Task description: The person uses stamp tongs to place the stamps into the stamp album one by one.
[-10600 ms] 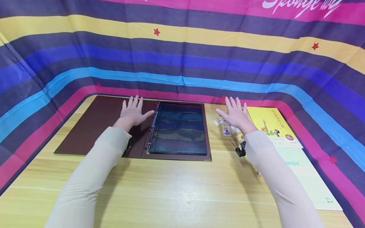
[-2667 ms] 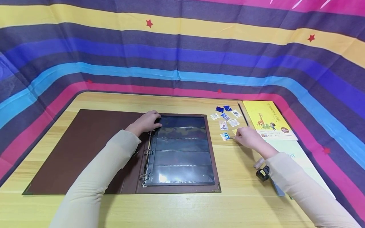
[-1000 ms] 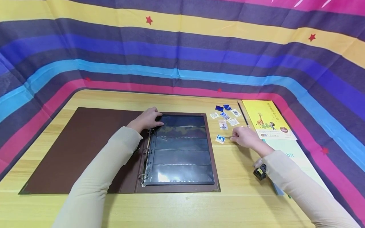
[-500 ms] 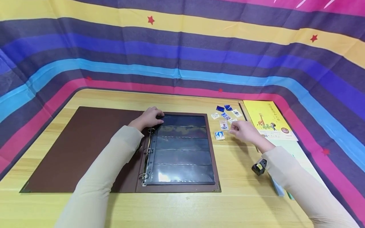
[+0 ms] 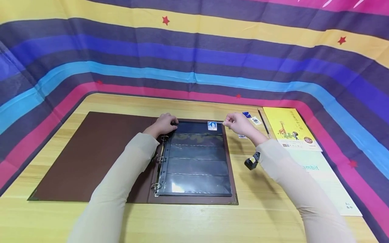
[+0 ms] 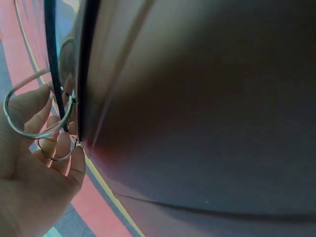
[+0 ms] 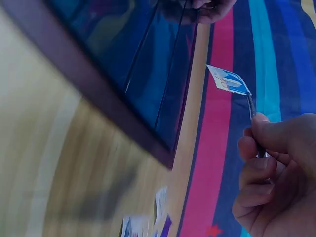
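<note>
In the head view a brown ring binder (image 5: 76, 152) lies open, with a black pocket page (image 5: 196, 165) on its metal rings (image 6: 39, 113). My left hand (image 5: 165, 124) grips the page's top corner by the rings, thumb over it and fingers at its far edge. My right hand (image 5: 240, 124) pinches a pair of tweezers (image 7: 253, 106). A blue and white stamp (image 7: 229, 81) is held at the tweezers' tips, raised above the table in the right wrist view. From the head view this stamp overlaps the right end of the top pocket row.
Loose stamps (image 5: 256, 120) lie right of the binder, partly hidden by my right hand. Beyond them are a thin dark stick (image 5: 263, 122), a yellow booklet (image 5: 291, 130) and a pale notebook (image 5: 328, 185). A striped cloth (image 5: 194, 60) rises behind the table.
My right hand has carried the stamp in the tweezers left and away from me, from beside the loose stamps to over the page's top row. My left hand stays at the page corner.
</note>
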Tool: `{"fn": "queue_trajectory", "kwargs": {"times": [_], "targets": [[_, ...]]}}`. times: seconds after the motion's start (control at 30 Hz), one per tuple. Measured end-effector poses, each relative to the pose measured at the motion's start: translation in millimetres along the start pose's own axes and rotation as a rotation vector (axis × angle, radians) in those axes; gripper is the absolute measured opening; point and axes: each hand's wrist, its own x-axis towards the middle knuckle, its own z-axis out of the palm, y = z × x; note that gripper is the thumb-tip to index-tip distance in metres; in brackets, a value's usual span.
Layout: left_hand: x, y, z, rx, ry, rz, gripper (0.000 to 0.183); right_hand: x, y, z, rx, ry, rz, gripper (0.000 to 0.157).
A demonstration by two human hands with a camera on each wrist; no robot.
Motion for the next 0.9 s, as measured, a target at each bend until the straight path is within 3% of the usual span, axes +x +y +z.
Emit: {"fn": "queue_trajectory", "kwargs": {"times": [0.43, 0.67, 0.9], "targets": [[1.6, 2.7, 0.1, 0.005, 0.009, -0.022, 0.024, 50, -32, 32.6, 0.073, 0.032, 0.002, 0.017], [6.7, 2.7, 1.8, -0.032, -0.006, -0.079, 0.024, 70, -36, 52.4, 0.110, 0.065, -0.004, 0.016], [10.0, 1.4, 2.2, -0.103, -0.031, -0.147, 0.032, 81, -36, 67.2, 0.132, 0.067, 0.069, 0.016]]}}
